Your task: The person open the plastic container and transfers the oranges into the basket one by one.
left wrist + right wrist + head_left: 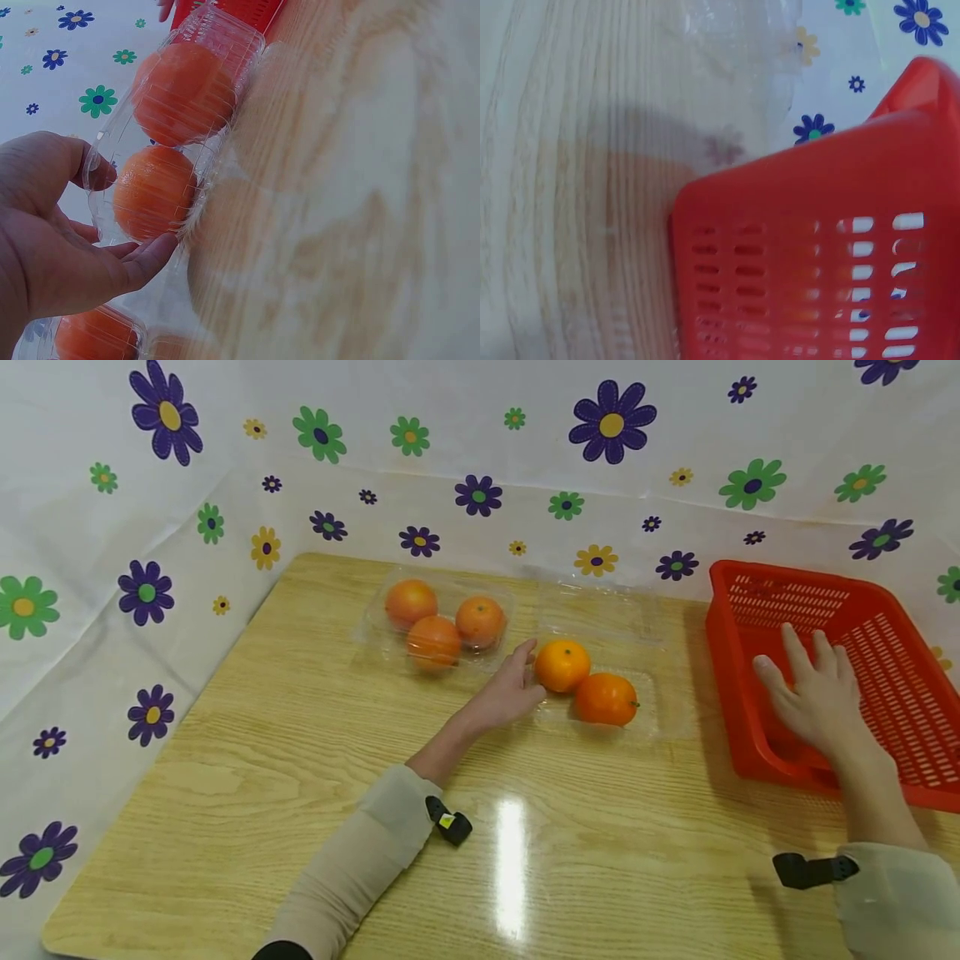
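My left hand (513, 689) holds the left end of an open clear plastic clamshell box (648, 693), its thumb and fingers at the box's edge in the left wrist view. Two oranges lie in this box: one orange (562, 666) beside the fingers, and another orange (607, 700) with a small green stem to its right. Over the red plastic basket (723, 660), my right hand (817, 697) reaches in with spread fingers. A bit of orange fruit shows beneath that hand, mostly hidden. In the right wrist view the basket's slotted wall (817, 172) fills the right side, and the hand is out of sight.
A closed clear box (375, 647) with three oranges (435, 643) stands left of the open one. The open box's raised lid (600, 610) is at the back. A flowered white cloth (450, 443) hangs behind the wooden table (300, 760).
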Demonstrator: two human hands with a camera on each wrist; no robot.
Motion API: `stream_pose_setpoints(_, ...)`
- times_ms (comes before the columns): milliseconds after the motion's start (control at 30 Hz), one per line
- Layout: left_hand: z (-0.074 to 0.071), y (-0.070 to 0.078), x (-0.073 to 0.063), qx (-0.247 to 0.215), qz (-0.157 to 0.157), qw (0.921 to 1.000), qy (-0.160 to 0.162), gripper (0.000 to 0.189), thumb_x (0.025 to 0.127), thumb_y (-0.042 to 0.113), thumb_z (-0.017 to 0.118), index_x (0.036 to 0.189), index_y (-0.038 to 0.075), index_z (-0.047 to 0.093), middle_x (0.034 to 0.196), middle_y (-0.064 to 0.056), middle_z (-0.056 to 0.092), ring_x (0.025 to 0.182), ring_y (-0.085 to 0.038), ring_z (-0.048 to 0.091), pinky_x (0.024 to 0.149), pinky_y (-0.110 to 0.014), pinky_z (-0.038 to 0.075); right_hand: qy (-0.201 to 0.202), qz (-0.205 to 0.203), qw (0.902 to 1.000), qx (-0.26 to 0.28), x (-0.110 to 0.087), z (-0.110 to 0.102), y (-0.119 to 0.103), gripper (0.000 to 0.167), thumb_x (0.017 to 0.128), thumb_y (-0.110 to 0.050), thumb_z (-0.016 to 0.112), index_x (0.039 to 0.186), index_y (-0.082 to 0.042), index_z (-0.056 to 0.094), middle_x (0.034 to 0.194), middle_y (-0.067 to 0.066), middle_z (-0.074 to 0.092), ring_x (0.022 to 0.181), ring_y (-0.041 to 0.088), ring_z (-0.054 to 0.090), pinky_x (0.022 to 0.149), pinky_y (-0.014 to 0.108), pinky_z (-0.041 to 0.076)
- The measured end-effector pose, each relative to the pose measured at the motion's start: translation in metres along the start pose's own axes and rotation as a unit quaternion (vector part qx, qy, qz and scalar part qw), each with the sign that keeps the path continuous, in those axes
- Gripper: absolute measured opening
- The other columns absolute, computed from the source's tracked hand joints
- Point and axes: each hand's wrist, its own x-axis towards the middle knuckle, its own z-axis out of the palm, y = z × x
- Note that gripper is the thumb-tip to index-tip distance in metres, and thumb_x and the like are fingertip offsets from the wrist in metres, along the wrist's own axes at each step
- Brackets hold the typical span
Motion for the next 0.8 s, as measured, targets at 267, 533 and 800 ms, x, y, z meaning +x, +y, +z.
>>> stream_pose_setpoints(267, 0.001, 0.0, 0.0, -0.012, -0.002, 0.9999, 0.0, 0.082, 0.089, 0.004, 0.05, 0.159, 0.005, 0.008, 0.158, -0.021, 0.025, 0.14, -0.036, 0.039, 0.111, -0.044, 0.038, 0.003, -0.017, 0.9998, 0.004, 0.001, -0.001, -0.021, 0.076, 0.104, -0.055, 0.024, 0.16, -0.011, -0.002, 0.159, 0.032, -0.016, 0.142, 0.058, -0.018, 0.107, 0.075, -0.01)
stream_pose_setpoints(533, 0.0, 0.0, 0.0, -0.008, 0.0, 1.0, -0.001, 0.082, 0.088, 0.004, 0.05, 0.159, 0.005, 0.008, 0.158, -0.021, 0.024, 0.139, -0.035, 0.039, 0.111, -0.044, 0.038, -0.004, -0.036, 0.9993, -0.007, 0.005, 0.002, -0.039, 0.076, 0.104, -0.053, 0.027, 0.159, -0.01, -0.002, 0.159, 0.031, -0.016, 0.143, 0.055, -0.02, 0.107, 0.073, -0.013)
stream_pose_setpoints(800, 0.0, 0.0, 0.0, -0.004, 0.002, 1.0, 0.005, 0.082, 0.087, 0.003, 0.05, 0.159, 0.005, 0.01, 0.157, -0.022, 0.026, 0.14, -0.036, 0.039, 0.112, -0.044, 0.037, 0.012, -0.065, 0.9977, -0.013, 0.001, 0.007, -0.062, 0.076, 0.104, -0.053, 0.031, 0.161, -0.014, 0.001, 0.162, 0.027, -0.012, 0.145, 0.049, -0.02, 0.108, 0.072, -0.013)
